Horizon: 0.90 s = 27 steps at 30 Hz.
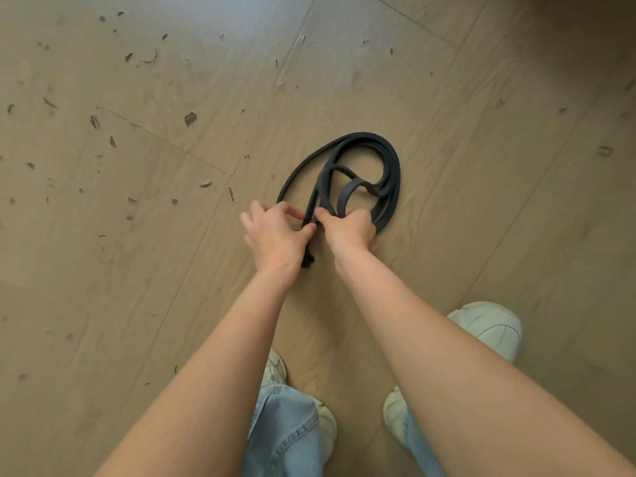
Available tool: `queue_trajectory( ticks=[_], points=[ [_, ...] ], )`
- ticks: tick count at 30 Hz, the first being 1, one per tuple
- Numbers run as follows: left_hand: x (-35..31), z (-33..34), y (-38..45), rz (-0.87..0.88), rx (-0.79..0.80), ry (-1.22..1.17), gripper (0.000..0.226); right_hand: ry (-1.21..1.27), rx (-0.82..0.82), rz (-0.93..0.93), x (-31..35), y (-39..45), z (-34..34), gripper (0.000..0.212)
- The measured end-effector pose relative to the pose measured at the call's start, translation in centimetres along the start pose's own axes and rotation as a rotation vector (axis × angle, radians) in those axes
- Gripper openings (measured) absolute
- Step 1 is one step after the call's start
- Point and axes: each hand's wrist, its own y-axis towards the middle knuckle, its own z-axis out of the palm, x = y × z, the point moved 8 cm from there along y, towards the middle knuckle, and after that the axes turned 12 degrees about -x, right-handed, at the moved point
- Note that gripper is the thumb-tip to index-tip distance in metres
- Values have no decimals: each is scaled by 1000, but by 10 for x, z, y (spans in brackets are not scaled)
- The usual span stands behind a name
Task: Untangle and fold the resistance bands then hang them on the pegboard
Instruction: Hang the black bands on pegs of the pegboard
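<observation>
Head view: two hands gather black bands on a wooden floor.

Both hands meet just above centre, side by side, over the coiled bands, whose loops spread toward 1 o'clock on the floor. The left hand pinches a doubled strand between thumb and fingers; a short end pokes out below it toward 6 o'clock. The right hand curls its fingers around neighbouring strands. Pale shoes and jeans sit at 5 to 6 o'clock.
</observation>
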Motion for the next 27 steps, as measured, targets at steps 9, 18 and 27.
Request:
queue_trajectory(
  ticks=[9,18,27],
  points=[
    [5,28,-18,-443,288,-500,28,287,274,95,-15,-5,-12,20],
    [13,21,-24,-682,356,-866,7,304,162,125,-8,0,-29,15],
    [8,0,-10,-445,299,-1006,15,19,236,-113,5,-1,-35,74]
  ],
)
